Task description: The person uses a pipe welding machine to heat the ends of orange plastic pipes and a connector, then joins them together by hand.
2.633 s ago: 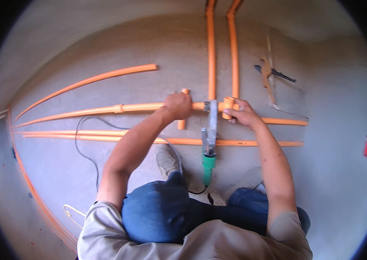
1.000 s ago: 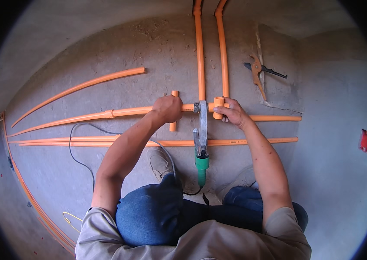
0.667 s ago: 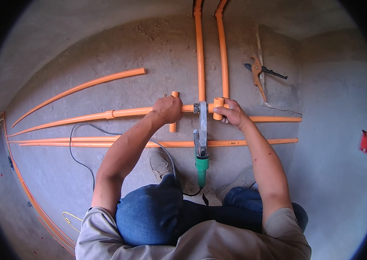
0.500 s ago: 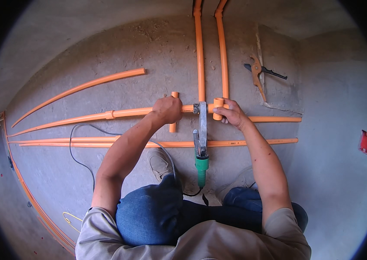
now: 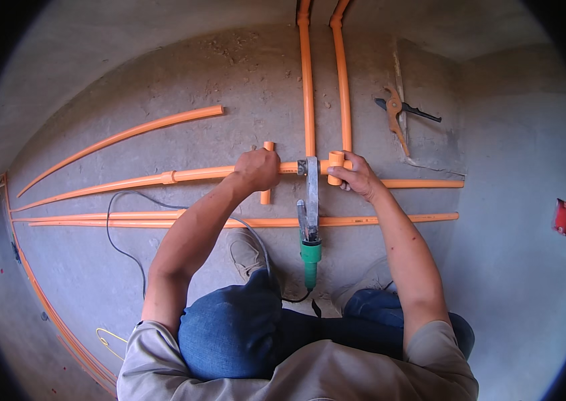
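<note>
Concrete floor (image 5: 256,87) lies below. The left hand (image 5: 258,169) clamps an orange pipe (image 5: 203,172); the right hand (image 5: 358,176) pinches an orange tee (image 5: 336,159).

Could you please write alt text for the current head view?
A person's left hand grips a long orange pipe and the right hand holds an orange fitting, with a green-handled tool between the two. More orange pipes lie on the grey floor.
</note>
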Motion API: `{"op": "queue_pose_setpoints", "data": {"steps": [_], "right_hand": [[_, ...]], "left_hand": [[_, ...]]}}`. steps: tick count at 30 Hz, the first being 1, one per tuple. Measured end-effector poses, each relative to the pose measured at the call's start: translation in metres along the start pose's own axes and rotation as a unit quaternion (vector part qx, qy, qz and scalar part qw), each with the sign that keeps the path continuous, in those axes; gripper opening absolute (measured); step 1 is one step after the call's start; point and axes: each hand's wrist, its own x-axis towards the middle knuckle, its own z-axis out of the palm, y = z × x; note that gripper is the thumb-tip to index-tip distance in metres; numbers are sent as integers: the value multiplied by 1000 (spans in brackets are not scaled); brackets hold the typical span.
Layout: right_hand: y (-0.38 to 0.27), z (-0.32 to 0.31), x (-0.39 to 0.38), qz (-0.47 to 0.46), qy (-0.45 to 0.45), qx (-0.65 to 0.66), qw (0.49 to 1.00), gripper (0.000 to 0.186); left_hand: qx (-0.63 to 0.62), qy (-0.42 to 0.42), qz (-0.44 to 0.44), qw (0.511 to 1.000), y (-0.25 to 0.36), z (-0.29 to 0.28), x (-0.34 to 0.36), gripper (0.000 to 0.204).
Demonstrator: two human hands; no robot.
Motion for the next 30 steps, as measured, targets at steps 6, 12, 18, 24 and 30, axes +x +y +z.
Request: {"op": "queue_pose_setpoints", "data": {"steps": [6,12,18,24,30], "right_hand": [[-1,1,0,-6,-2,12,1000,50],[0,1,1,-10,-2,11,1000,45],[4,1,4,-8,8,18,1000,44],[9,1,8,3,25,30,999,39],[4,2,11,70,49,108,990,30]], "left_hand": [[2,-2,-12,1000,3,-3,-1,25],[-1,7,-9,1000,0,1,-1,25],[5,19,-1,1000,0,1,-2,24],[14,23,6,1000,3,-2,-5,23],[7,51,8,999,2,0,-8,22]]}}
